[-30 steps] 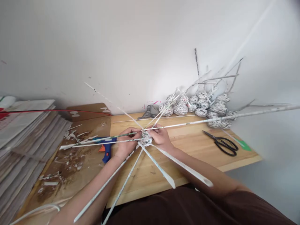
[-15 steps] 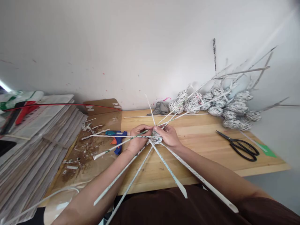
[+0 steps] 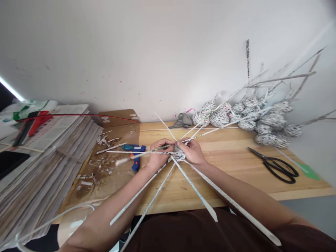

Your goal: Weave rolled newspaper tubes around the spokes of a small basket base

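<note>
Between my hands is a small, round woven piece [image 3: 179, 154] of rolled newspaper, with several long paper tubes fanning out from it in all directions. My left hand [image 3: 159, 155] pinches a paper tube [image 3: 143, 154] close to the weave, its free end sticking out to the left. On the opposite side, my right hand [image 3: 194, 152] closes round the woven piece, thumb on top near where the tubes cross. Some fingertips are hidden behind the weave. A blue-and-white tube [image 3: 195, 190] points down toward my body.
Black scissors [image 3: 278, 166] lie at right on the wooden table [image 3: 228, 157]. Several finished-looking woven bulbs [image 3: 220, 117] with long tubes stand by the wall. To the left are a blue glue gun [image 3: 135, 161], paper scraps [image 3: 105, 140], cardboard [image 3: 119, 117] and stacked newspapers [image 3: 52, 164].
The tube in my left hand has swung upward at its free end. A thin tube at the back leans further left. The whole view has shifted slightly.
</note>
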A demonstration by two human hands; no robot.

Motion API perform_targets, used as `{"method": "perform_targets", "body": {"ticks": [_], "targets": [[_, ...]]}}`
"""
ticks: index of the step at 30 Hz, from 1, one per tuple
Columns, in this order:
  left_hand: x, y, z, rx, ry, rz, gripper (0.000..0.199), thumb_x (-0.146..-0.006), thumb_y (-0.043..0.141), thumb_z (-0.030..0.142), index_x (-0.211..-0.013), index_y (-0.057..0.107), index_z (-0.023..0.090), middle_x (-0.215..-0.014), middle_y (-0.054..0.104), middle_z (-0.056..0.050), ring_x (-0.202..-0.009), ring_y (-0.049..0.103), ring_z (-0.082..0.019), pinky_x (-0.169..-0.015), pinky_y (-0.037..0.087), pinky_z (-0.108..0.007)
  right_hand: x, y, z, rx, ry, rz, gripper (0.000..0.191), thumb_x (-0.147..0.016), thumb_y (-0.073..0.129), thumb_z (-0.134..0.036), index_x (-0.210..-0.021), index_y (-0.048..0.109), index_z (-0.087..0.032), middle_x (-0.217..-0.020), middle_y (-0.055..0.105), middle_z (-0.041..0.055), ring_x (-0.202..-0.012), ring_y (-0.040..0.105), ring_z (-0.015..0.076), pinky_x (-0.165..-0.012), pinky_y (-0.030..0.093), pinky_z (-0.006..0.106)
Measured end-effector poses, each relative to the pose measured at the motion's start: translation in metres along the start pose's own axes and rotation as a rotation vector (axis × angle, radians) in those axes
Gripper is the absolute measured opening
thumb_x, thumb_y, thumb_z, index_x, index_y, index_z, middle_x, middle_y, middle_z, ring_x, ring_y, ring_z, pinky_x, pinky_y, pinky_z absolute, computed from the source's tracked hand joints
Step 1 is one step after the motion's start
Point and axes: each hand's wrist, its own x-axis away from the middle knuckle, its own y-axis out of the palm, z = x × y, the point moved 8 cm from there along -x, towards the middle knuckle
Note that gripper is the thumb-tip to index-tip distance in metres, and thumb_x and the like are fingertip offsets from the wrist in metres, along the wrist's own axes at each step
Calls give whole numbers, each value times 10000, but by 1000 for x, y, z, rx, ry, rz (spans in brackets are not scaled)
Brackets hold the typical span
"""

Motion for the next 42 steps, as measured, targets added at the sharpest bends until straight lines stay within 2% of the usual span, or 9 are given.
{"method": "perform_targets", "body": {"ticks": [7, 12, 17, 21, 27, 33, 38, 42], "targets": [[-2, 5, -22, 176, -197, -33, 340, -648, 782, 378, -894, 722, 151, -783, 733, -53, -685, 660, -172, -648, 518, -275, -1, -1, -7, 81, -113, -7, 314, -597, 800, -390, -694, 577, -191, -603, 605, -18, -557, 549, 133, -540, 442, 274], [-2, 8, -27, 192, -274, -100, 310, -637, 790, 406, -805, 730, 153, -759, 727, -56, -661, 640, -167, -636, 502, -271, 0, 0, -12, 157, -147, 0, 278, -621, 776, -360, -642, 541, -212, -562, 575, -10, -527, 522, 140, -509, 422, 286], [1, 10, -35, 239, -389, -86, 339, -623, 784, 472, -687, 697, 151, -615, 670, -33, -520, 560, -136, -508, 433, -245, 1, -2, -13, 241, -240, -5, 213, -676, 733, -331, -657, 553, -219, -606, 595, -2, -551, 533, 142, -520, 433, 287], [0, 10, -31, 286, -333, -72, 359, -617, 792, 489, -745, 713, 163, -666, 690, -35, -551, 579, -138, -549, 462, -253, 1, -2, -11, 259, -234, -27, 195, -695, 730, -338, -694, 585, -208, -643, 620, 2, -568, 558, 143, -537, 452, 284], [-4, 5, -22, 204, -226, -57, 340, -641, 781, 474, -771, 712, 168, -700, 704, -40, -600, 596, -148, -574, 474, -251, 0, -2, -6, 177, -152, -39, 264, -676, 775, -379, -772, 620, -189, -660, 634, 2, -573, 573, 144, -558, 467, 286], [-5, 1, -16, 218, -202, -32, 320, -635, 787, 451, -767, 706, 171, -716, 714, -38, -637, 629, -165, -617, 497, -275, 1, 8, 3, 34, -35, -154, 327, -627, 808, -444, -730, 655, -175, -666, 672, 24, -617, 614, 171, -587, 494, 305], [-4, 4, -24, 271, -240, -59, 310, -626, 801, 430, -776, 716, 172, -723, 717, -38, -630, 636, -168, -607, 499, -277, -2, 2, 4, 98, -46, -90, 314, -583, 832, -430, -682, 665, -183, -652, 683, 33, -603, 621, 179, -565, 494, 312], [-4, 3, -22, 256, -229, -49, 294, -610, 816, 392, -761, 720, 159, -700, 708, -39, -622, 631, -165, -602, 492, -273, 0, 1, 2, 68, -45, -49, 323, -549, 851, -413, -670, 661, -181, -646, 689, 33, -584, 621, 175, -573, 503, 321]]}}
